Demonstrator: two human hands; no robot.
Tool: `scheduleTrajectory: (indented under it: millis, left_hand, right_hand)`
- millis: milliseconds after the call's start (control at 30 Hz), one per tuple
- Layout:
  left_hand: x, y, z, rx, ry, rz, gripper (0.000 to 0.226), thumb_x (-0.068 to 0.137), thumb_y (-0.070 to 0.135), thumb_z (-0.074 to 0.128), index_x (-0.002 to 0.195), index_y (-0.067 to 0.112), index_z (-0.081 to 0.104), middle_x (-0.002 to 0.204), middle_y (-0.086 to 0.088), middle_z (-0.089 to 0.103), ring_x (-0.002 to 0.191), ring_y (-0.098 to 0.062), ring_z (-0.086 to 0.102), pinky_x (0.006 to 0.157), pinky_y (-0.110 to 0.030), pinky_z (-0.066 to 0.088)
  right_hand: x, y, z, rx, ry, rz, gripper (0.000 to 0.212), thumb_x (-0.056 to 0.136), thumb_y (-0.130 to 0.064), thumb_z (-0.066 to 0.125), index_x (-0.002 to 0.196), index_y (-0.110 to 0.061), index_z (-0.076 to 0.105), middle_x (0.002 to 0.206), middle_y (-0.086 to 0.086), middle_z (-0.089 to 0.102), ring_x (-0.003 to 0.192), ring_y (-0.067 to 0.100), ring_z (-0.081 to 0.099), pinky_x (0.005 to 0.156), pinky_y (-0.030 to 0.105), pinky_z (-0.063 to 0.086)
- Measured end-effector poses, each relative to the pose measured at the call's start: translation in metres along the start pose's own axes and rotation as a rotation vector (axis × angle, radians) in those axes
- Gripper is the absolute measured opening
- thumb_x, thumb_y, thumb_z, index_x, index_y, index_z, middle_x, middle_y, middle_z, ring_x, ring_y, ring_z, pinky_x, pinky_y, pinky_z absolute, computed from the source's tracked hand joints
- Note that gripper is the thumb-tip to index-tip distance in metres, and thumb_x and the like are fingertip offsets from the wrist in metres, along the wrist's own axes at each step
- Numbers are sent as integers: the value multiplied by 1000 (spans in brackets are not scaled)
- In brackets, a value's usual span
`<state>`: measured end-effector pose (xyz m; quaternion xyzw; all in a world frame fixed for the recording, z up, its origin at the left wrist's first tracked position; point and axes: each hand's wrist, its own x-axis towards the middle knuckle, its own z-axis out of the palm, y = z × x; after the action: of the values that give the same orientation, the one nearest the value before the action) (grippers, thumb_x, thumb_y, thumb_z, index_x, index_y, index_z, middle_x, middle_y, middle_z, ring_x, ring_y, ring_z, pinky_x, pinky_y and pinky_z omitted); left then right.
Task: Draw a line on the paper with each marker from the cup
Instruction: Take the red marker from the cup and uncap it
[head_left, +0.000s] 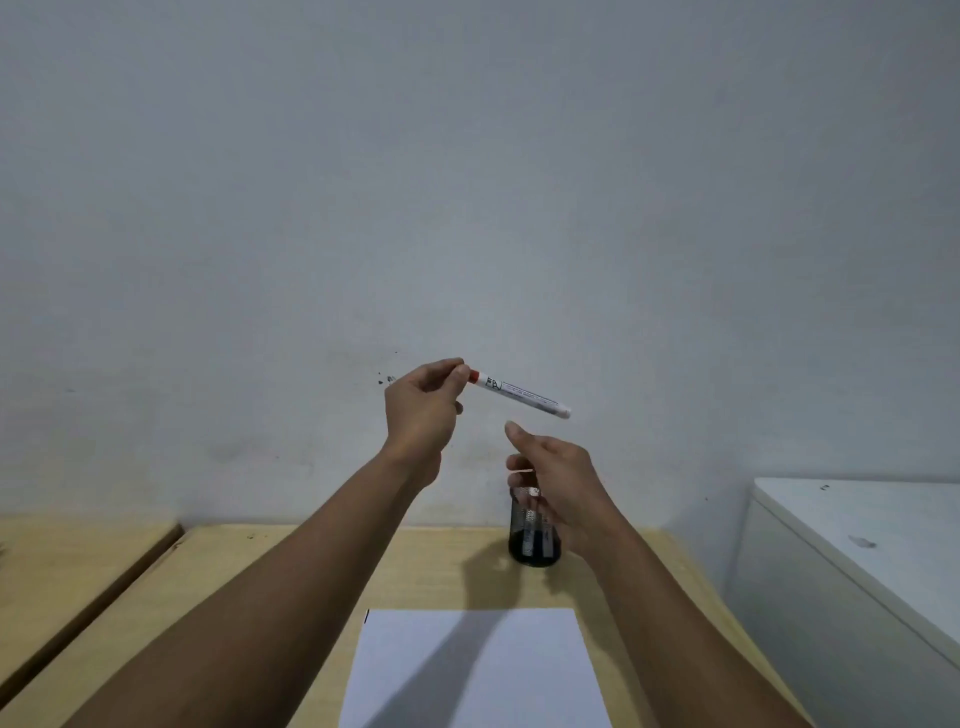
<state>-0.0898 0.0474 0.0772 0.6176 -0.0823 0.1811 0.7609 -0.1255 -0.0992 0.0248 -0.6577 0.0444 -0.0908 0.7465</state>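
Observation:
My left hand (423, 410) is raised above the table and pinches the red end of a white marker (519, 393), which points right and slightly down. Just below the marker's free end, my right hand (558, 475) hovers with fingers apart, not touching it. A black mesh cup (532, 538) stands on the wooden table (311, 566) behind the right hand, which partly hides it; markers show inside. A white sheet of paper (472, 670) lies flat at the near edge, with a short dark mark at its top left corner.
A second wooden surface (62, 566) sits to the left across a dark gap. A white cabinet (857, 566) stands to the right of the table. A plain grey wall (467, 208) rises directly behind.

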Motion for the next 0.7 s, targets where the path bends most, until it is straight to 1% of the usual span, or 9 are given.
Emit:
scheduleTrajectory:
  millis: [67,133,167,267,367,433,500,633,700]
  left_hand:
    - [-17,4,-11,-30,1,-47,15,92,16,67,105,15,73,90,5,72,69,-9,54,49,-13,41]
    - [-35,2,-23,-39,-8,-94,15,91,19,69,105,16,74,90,6,72,69,-10,54,53,-16,41]
    - [-43,-1,-30,-33,-12,-117,16,90,20,70,106,17,74,90,6,71,70,-11,54,56,-18,41]
    - [-65,-11,-52,-13,-25,-174,17,89,23,72,105,19,75,91,7,71,75,-12,56,63,-24,43]
    - [-78,-17,-70,-10,-32,-232,12,88,28,72,97,23,76,95,5,75,79,-13,56,69,-29,44]
    - [-84,-18,-78,-6,-23,-243,9,87,30,72,91,23,77,97,3,76,80,-14,55,72,-33,44]
    - [-88,-18,-82,1,-15,-225,10,87,30,73,90,22,77,97,1,76,79,-14,55,74,-34,46]
    - [-93,-18,-86,-40,-65,-224,13,86,29,73,94,19,77,103,-4,76,84,-16,57,73,-32,47]
    - [-92,-19,-88,-43,-56,-208,10,86,26,74,92,19,77,97,-3,76,82,-17,55,71,-31,45]
  right_hand:
    - [-14,-4,19,283,-108,79,38,81,-42,80,101,-12,71,85,4,65,72,18,60,60,31,49]
    - [-23,-7,32,507,-128,106,28,82,-39,80,98,-17,72,80,2,66,71,15,61,60,29,50]
    - [-27,-6,38,563,-116,105,23,84,-36,79,94,-17,72,78,2,67,70,15,62,59,28,50]
    - [-42,3,49,583,-115,101,14,89,-21,76,89,-8,69,77,6,66,64,14,64,57,24,55]
    - [-56,15,53,571,-132,89,9,91,-9,71,90,-2,66,75,9,67,61,15,67,61,23,60]
    - [-65,21,56,569,-129,91,8,90,-6,71,88,0,67,73,9,68,61,16,68,64,24,62]
    - [-71,26,59,602,-116,89,7,89,-4,71,86,1,67,71,9,69,61,16,69,64,24,62]
    - [-76,28,64,636,-112,72,6,89,-2,71,88,2,67,77,13,70,61,16,69,63,24,62]
    - [-77,28,64,629,-119,57,4,90,0,69,87,3,67,75,13,70,60,17,69,64,24,62]
